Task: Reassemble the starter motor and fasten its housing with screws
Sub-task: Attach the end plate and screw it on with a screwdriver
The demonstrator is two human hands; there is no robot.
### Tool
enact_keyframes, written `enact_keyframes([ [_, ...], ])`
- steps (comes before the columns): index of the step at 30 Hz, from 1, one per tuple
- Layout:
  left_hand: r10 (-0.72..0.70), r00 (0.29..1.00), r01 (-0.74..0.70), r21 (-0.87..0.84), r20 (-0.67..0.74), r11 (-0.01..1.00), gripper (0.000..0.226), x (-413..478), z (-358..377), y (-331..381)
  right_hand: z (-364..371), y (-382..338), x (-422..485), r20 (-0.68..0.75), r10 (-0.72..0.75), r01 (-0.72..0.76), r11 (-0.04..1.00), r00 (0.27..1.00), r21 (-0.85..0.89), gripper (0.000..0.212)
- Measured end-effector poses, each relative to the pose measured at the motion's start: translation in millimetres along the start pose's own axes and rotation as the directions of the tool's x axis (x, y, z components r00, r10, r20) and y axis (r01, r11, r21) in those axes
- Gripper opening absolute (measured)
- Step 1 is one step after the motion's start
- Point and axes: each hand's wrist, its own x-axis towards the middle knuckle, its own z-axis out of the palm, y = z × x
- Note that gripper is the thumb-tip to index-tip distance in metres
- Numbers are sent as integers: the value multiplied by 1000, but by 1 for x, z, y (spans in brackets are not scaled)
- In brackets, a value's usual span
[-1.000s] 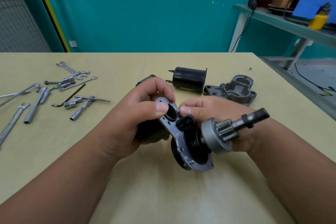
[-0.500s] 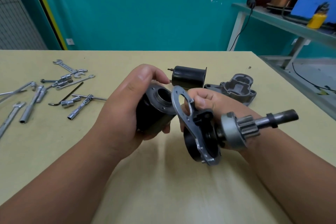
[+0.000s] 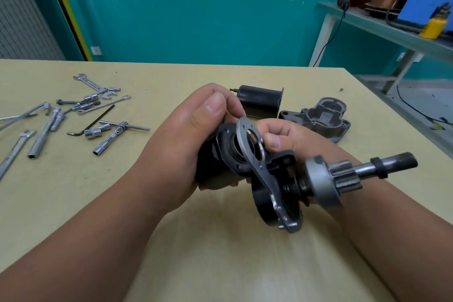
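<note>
The left hand (image 3: 181,147) is gripping a black cylindrical motor part (image 3: 210,167), fingers and thumb curling round it, its flanged open end facing three o'clock. The right hand (image 3: 294,137) is grasping the drive assembly (image 3: 318,184) from behind, its thumb pressing on the top of the grey plate (image 3: 245,130). The plate's round opening is sitting just beside the flange, and contact there is hard to make out. The pinion gear (image 3: 345,176) and shaft (image 3: 394,163) are pointing toward three o'clock over the right wrist. Both parts are hanging above the table (image 3: 220,265), with a wide stretch of tabletop showing at six o'clock between the forearms. At twelve o'clock a black can (image 3: 262,102), partly hidden by fingers, and a grey nose housing (image 3: 323,117) are lying near the hands. Wrenches and sockets (image 3: 73,115) are lying scattered at ten o'clock, some cut off by the left border. The table's right edge is running past at two o'clock.
</note>
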Motion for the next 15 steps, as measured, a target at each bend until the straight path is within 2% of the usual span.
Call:
enact_keyframes([
  [5,-15,1000,15,4,-27,1000,33,1,-1,-1,-1,-2,-3,-8,29,-29,998,1000,-49,43],
  [9,-19,998,18,5,53,1000,35,2,-4,-1,-2,-4,-5,-26,37,-40,994,999,-104,49],
  [12,-10,989,11,-6,150,1000,25,4,-4,0,-3,-7,-8,-59,74,-81,988,996,-134,77],
  [15,-23,982,12,62,185,998,19,5,-6,-1,-1,-7,-13,-40,136,-140,985,990,-100,102],
])
